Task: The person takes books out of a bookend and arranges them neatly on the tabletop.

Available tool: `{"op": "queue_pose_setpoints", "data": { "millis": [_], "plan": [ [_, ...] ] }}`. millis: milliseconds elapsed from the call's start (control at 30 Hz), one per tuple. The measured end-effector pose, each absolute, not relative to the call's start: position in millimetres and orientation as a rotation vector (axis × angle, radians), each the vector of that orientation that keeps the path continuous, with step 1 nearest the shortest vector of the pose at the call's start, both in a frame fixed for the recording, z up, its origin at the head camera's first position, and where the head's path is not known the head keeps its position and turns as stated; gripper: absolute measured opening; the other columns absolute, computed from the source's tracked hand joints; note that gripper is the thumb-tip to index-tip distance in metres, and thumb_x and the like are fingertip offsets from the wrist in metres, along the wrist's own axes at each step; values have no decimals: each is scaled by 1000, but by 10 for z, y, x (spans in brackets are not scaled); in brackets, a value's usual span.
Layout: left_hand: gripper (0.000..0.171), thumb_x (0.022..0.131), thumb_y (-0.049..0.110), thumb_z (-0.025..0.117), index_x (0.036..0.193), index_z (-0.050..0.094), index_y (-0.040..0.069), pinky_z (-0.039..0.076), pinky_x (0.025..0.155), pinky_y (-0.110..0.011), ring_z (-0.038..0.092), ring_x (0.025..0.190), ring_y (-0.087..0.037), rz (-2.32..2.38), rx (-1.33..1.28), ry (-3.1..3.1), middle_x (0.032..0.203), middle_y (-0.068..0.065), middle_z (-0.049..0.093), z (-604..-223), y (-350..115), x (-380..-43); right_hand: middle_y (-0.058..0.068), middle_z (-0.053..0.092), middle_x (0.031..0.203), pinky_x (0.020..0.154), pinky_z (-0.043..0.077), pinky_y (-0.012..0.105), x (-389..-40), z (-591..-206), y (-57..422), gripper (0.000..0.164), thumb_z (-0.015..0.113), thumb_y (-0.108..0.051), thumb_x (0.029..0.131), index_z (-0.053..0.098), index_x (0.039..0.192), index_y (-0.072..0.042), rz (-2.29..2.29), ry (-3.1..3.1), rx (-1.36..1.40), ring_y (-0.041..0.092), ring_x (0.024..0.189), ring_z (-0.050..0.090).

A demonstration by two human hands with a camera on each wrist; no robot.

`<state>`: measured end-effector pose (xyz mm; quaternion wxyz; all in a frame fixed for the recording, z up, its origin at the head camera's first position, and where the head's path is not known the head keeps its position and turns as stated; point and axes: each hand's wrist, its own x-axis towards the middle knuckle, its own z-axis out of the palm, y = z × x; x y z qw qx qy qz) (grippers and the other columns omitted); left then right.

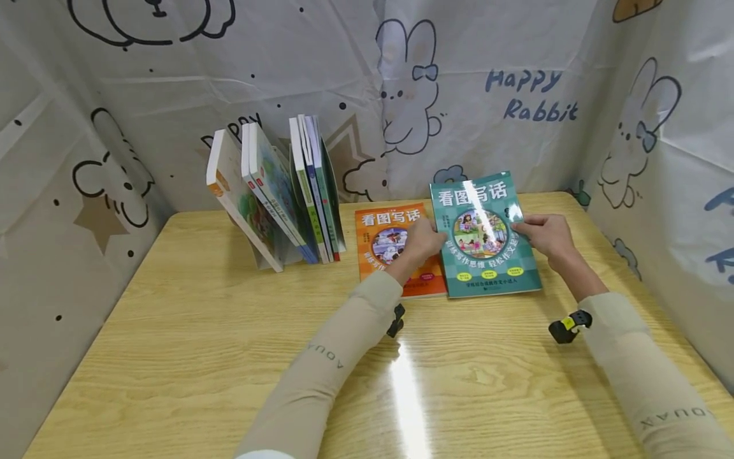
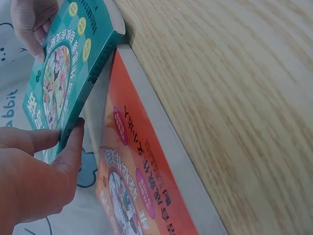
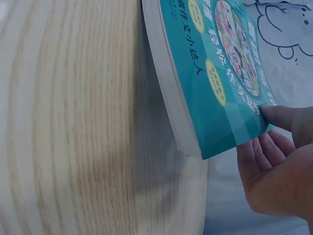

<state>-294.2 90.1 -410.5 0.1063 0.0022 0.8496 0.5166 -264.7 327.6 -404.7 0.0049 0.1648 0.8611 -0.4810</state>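
Both hands hold a teal book [image 1: 487,280] by its two side edges, its cover turned up and its far end raised off the table. My left hand [image 1: 423,242] pinches the left, spine edge between thumb and finger, as the left wrist view shows. On the opposite edge, my right hand [image 1: 547,237] grips with the thumb on the cover and the fingers underneath. An orange book [image 1: 373,255] lies flat just left of the teal one, partly hidden under my left hand and forearm. In the right wrist view a shadow falls beneath the teal book [image 3: 220,132].
Several upright books [image 1: 275,185] lean in a group at the left back of the wooden table [image 1: 229,357]. A printed cloth [image 1: 321,70] with rabbits hangs behind and along both sides. Small black wrist cameras [image 1: 564,328] sit at the cuffs.
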Motion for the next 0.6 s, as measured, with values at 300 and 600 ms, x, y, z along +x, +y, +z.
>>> {"op": "queue_pose_setpoints", "data": {
  "millis": [300, 600],
  "plan": [
    [26, 95, 14, 70, 74, 69, 0, 35, 44, -22, 45, 52, -12, 1422, 33, 2587, 57, -3, 49, -4190, 921, -3002, 22, 49, 141, 86, 46, 40, -2704, -4104, 3295, 57, 62, -37, 100, 54, 141, 2, -1439, 2723, 598, 30, 112, 45],
    [29, 92, 17, 74, 68, 70, 1, 29, 42, -22, 40, 48, -11, 1396, 39, 2667, 48, 1, 44, -4310, 915, -3035, 28, 44, 146, 99, 43, 45, -2748, -4180, 3298, 55, 57, -31, 103, 48, 143, 6, -1416, 2725, 501, 36, 123, 44]
  ]
}}
